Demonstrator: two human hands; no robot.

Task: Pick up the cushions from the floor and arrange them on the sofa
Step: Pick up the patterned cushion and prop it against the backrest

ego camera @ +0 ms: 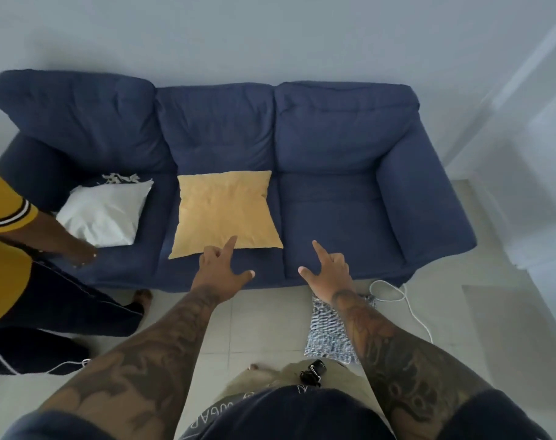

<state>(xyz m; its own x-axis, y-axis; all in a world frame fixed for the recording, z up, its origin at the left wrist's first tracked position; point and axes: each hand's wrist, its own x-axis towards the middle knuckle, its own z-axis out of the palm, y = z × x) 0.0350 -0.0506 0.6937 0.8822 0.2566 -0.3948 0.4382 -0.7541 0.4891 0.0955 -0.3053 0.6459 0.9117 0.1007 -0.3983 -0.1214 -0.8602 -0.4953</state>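
Fingers: both hands empty and spread; left hand (pixel 221 268) points its forefinger at the near edge of the yellow cushion (pixel 224 212), seemingly touching it or just above, thumb out to the side; right hand (pixel 329 265) mirrors it, forefinger up and thumb out, over the right seat of the sofa (pixel 340 138), holding nothing.
Striped cushion: the one left on the floor (pixel 264 319), lying flat just in front of the sofa's right seat, partly hidden under the right forearm.
Its look: blue-and-white woven stripes, rectangular as far as it shows; far corner near a white cable (pixel 397 296).
Handling: I judge it light, soft and floppy, not slippery given the coarse weave, nothing fragile; it should sag if lifted by one corner.
Where to hold: pinch one long edge, or take two opposite edges with both hands, so that it stays flat on the way up.
Yellow cushion: plain, square, lying flat on the middle seat, faint creases.
White cushion: (pixel 107 214) on the left seat, tilted, a fringed or patterned bit behind it that I cannot make out.
Second person: a hand (pixel 80 250) from a yellow sleeve at the white cushion's near corner.
Progress: two cushions up, one to go; right seat bare.
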